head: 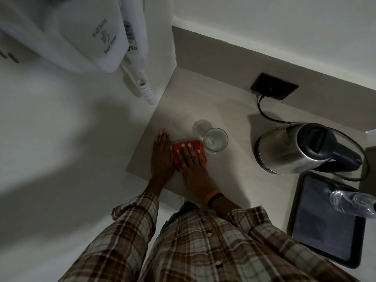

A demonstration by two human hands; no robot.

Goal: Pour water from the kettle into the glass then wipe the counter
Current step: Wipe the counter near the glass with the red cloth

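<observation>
Both hands lay flat and open, gripping nothing: the right hand pressed an orange cloth onto the table, the left hand bare just beside it. Just past the cloth's far corner stood the filled glass; a sideways wipe could likely knock it. Farther right sat the kettle.

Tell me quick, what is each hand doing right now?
Left hand: open, flat on the counter, holding nothing.
Right hand: open, pressed flat on the orange cloth.
</observation>
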